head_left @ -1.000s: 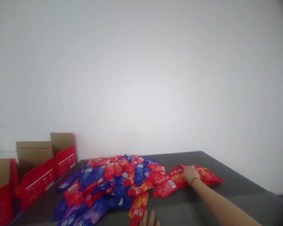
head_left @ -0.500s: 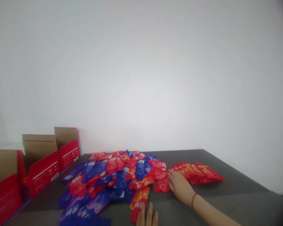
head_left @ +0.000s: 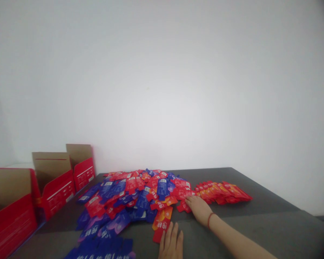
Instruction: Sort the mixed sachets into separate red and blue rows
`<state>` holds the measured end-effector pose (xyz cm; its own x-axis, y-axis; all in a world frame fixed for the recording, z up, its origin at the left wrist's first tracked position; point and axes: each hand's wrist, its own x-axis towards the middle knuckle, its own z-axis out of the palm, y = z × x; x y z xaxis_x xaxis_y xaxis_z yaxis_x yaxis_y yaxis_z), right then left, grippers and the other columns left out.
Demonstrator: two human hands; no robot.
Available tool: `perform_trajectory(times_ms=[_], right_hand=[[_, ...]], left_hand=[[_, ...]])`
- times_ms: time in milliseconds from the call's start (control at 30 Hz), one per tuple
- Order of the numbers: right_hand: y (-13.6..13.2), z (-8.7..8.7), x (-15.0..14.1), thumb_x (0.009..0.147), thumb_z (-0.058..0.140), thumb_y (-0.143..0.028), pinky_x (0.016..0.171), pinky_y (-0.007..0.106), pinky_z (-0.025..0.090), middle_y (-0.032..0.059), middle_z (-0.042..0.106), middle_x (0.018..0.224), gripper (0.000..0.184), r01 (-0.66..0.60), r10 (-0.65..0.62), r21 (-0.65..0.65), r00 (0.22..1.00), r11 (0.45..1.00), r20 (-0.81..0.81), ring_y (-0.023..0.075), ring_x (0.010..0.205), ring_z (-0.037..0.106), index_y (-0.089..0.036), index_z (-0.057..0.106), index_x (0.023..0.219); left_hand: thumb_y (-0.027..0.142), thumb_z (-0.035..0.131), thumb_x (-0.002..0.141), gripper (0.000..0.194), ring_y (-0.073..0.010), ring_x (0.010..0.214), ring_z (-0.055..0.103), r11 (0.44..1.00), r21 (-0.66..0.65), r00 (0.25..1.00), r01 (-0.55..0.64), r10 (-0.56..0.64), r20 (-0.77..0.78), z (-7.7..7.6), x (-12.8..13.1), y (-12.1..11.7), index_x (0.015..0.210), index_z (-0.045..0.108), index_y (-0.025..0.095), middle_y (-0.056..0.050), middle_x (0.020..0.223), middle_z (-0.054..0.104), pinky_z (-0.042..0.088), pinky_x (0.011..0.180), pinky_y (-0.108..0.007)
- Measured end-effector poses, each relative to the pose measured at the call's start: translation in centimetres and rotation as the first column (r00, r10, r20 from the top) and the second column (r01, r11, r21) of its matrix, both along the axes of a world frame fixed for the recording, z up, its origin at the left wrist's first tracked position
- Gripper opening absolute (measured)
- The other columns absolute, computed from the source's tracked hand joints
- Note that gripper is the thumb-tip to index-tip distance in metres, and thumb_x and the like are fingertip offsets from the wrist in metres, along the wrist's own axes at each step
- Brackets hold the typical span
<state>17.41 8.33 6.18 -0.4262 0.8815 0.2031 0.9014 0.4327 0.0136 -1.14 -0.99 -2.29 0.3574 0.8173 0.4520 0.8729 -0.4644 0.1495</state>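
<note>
Right hand (head_left: 199,209): palm down, fingers close together over a red pouch (head_left: 183,207); whether it is pinched cannot be told. The pouch lies mid-surface, at the right side of the heap. Its narrow end points toward the left edge of the surface (head_left: 261,194) and slightly nearward; the remainder of its length is hidden under the hand. A red band (head_left: 210,220) encircles the right wrist.

Left hand (head_left: 171,244): fingers extended, slightly apart, nothing seen clasped, at the near middle of the surface. Its fingertips are at an orange-and-red pouch (head_left: 162,223); contact cannot be confirmed. That pouch's long axis runs far to near, its orange end toward the far edge, its red end nearward and leaning toward the left edge.

Mixed heap (head_left: 129,194): red and blue pouches, axes varied, from the far edge across the left half.

Overlapping row of red-and-orange pouches (head_left: 224,192): toward the right edge, long axes slanting from far left to near right.

Blue pouches (head_left: 108,247): lined up toward the near left corner.

Three red cartons (head_left: 58,190): open, in line along the left edge.
</note>
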Motion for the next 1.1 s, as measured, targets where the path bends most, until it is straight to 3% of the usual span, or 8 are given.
perform_trajectory(times_ms=[233, 400, 500, 667, 833, 933, 1000, 1100], right_hand=[[-4.6, 2.8, 0.2, 0.093, 0.034, -0.018, 0.086, 0.029, 0.043, 0.007, 0.069, 0.099, 0.032, -0.149, 0.148, 0.006, 0.981, 0.989, -0.126, 0.0187, 0.093, 0.062, -0.019, 0.065, 0.101], [-8.3, 1.5, -0.2, 0.086, 0.04, -0.016, 0.077, 0.025, 0.047, 0.0041, 0.069, 0.087, 0.026, -0.18, 0.11, -0.181, 0.934, 0.967, -0.34, 0.017, 0.083, 0.063, -0.02, 0.066, 0.088], [-10.0, -1.1, -0.5, 0.081, 0.042, -0.013, 0.092, 0.031, 0.045, 0.0101, 0.067, 0.108, 0.033, -0.084, 0.023, -0.149, 0.93, 0.985, -0.367, 0.0202, 0.102, 0.06, -0.016, 0.066, 0.104], [-13.3, -4.2, -0.1, 0.08, 0.055, -0.025, 0.113, 0.046, 0.025, 0.0143, 0.032, 0.149, 0.065, -0.172, 0.103, -0.185, 0.938, 0.967, -0.332, 0.0275, 0.136, 0.03, -0.015, 0.037, 0.142], [-15.1, -3.2, 2.1, 0.084, 0.053, -0.031, 0.114, 0.047, 0.022, 0.0125, 0.022, 0.152, 0.07, -0.168, 0.093, -0.245, 0.952, 0.955, -0.293, 0.0267, 0.139, 0.021, -0.015, 0.024, 0.146], [-15.3, -2.5, 3.0, 0.086, 0.05, -0.033, 0.114, 0.046, 0.022, 0.0128, 0.023, 0.151, 0.067, -0.137, 0.061, -0.253, 0.955, 0.958, -0.29, 0.026, 0.139, 0.022, -0.014, 0.024, 0.145], [-15.2, -2.6, 3.0, 0.085, 0.051, -0.033, 0.113, 0.046, 0.022, 0.0134, 0.025, 0.15, 0.068, -0.123, 0.05, -0.241, 0.957, 0.963, -0.286, 0.027, 0.139, 0.023, -0.014, 0.026, 0.145], [-14.8, -3.2, 2.8, 0.082, 0.052, -0.031, 0.113, 0.047, 0.024, 0.014, 0.028, 0.149, 0.068, -0.109, 0.042, -0.228, 0.959, 0.967, -0.281, 0.0282, 0.138, 0.025, -0.013, 0.03, 0.144]], left_hand=[[0.024, 0.053, 0.076, 0.07, -0.0299, 0.137, 0.026, 0.989, 0.012, 0.987, 0.145, -0.146, 0.074, 2.9, -0.2, -1.1, 0.142, 0.035, 0.019, -0.008, 0.149, 0.032, 0.031, 0.11, -0.047], [0.039, 0.05, 0.083, 0.067, -0.0286, 0.136, 0.03, 0.93, -0.116, 0.935, 0.35, -0.355, -0.024, 3.5, -0.1, -2.0, 0.143, 0.031, 0.016, -0.011, 0.149, 0.032, 0.024, 0.113, -0.05], [0.048, 0.048, 0.085, 0.066, -0.0302, 0.131, 0.038, 0.922, -0.236, 0.943, 0.308, -0.329, -0.053, 3.2, 0.2, -2.5, 0.139, 0.039, 0.011, -0.015, 0.143, 0.04, 0.024, 0.111, -0.053], [0.031, 0.037, 0.087, 0.056, -0.0288, 0.131, 0.038, 0.926, -0.293, 0.952, 0.238, -0.283, -0.12, 3.1, 0.6, -3.2, 0.138, 0.039, 0.007, -0.017, 0.142, 0.039, 0.032, 0.108, -0.05], [0.051, 0.047, 0.083, 0.074, -0.035, 0.132, 0.034, 0.94, -0.263, 0.964, 0.215, -0.248, -0.099, 3.8, 0.2, -4.5, 0.139, 0.037, 0.005, -0.02, 0.145, 0.032, 0.029, 0.109, -0.052], [0.063, 0.053, 0.075, 0.09, -0.041, 0.132, 0.032, 0.95, -0.294, 0.983, 0.102, -0.141, -0.115, 4.1, 0.5, -4.8, 0.136, 0.041, -0.003, -0.027, 0.141, 0.034, 0.023, 0.111, -0.054], [0.059, 0.053, 0.075, 0.087, -0.0418, 0.132, 0.03, 0.959, -0.277, 0.99, 0.054, -0.088, -0.11, 4.1, 1.1, -4.6, 0.135, 0.042, -0.003, -0.027, 0.141, 0.034, 0.022, 0.111, -0.055], [0.046, 0.051, 0.08, 0.074, -0.0355, 0.134, 0.03, 0.945, -0.281, 0.98, 0.166, -0.191, -0.064, 4.0, 2.2, -3.9, 0.138, 0.039, 0.003, -0.021, 0.144, 0.033, 0.028, 0.111, -0.048]])
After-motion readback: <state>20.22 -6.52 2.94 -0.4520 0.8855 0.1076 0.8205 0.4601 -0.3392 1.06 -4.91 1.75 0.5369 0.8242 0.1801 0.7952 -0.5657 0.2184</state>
